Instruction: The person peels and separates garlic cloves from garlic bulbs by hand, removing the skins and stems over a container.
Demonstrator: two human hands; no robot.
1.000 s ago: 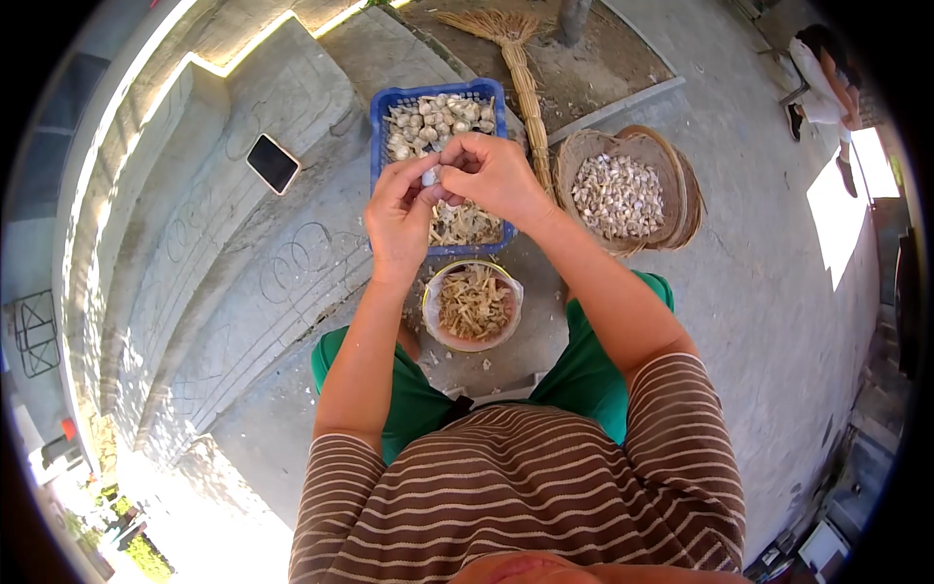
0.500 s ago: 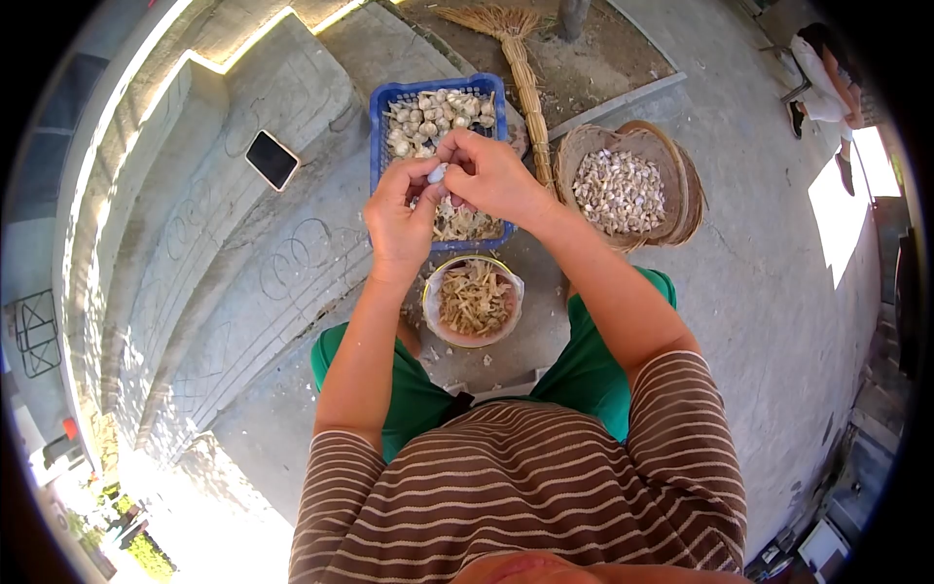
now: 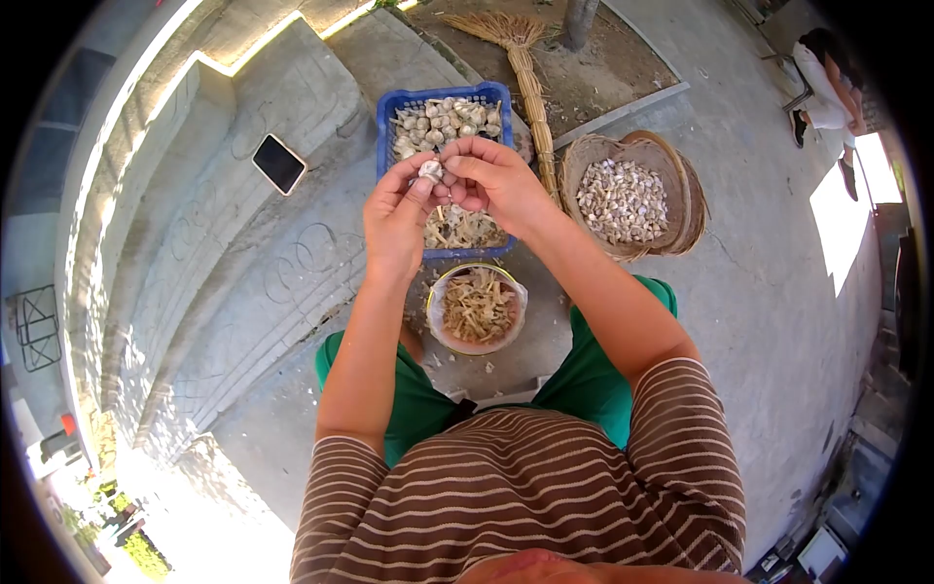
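A small whitish garlic bulb (image 3: pixel 430 170) is pinched in the fingers of my left hand (image 3: pixel 395 209), above the blue basket. Close on its right, my right hand (image 3: pixel 501 185) has its fingers bent at the bulb's side; whether they press on anything is too small to tell. Beneath both hands the blue plastic basket (image 3: pixel 387 100) holds whole garlic bulbs (image 3: pixel 443 121) at its far end and dry skins (image 3: pixel 465 230) at its near end. Nearer my body stands a lined bucket (image 3: pixel 435 316) of stalks and peelings.
A woven basket (image 3: pixel 689 200) with loose garlic cloves (image 3: pixel 621 200) stands at the right. Behind lies a straw broom (image 3: pixel 528 88). A phone (image 3: pixel 279 164) rests on the concrete ledge at the left. Another person (image 3: pixel 827 88) is at the far upper right.
My hands have parted slightly, and the bulb between them shows more fully. The whole view has shifted a little, with the baskets and bucket slightly lower and to the right.
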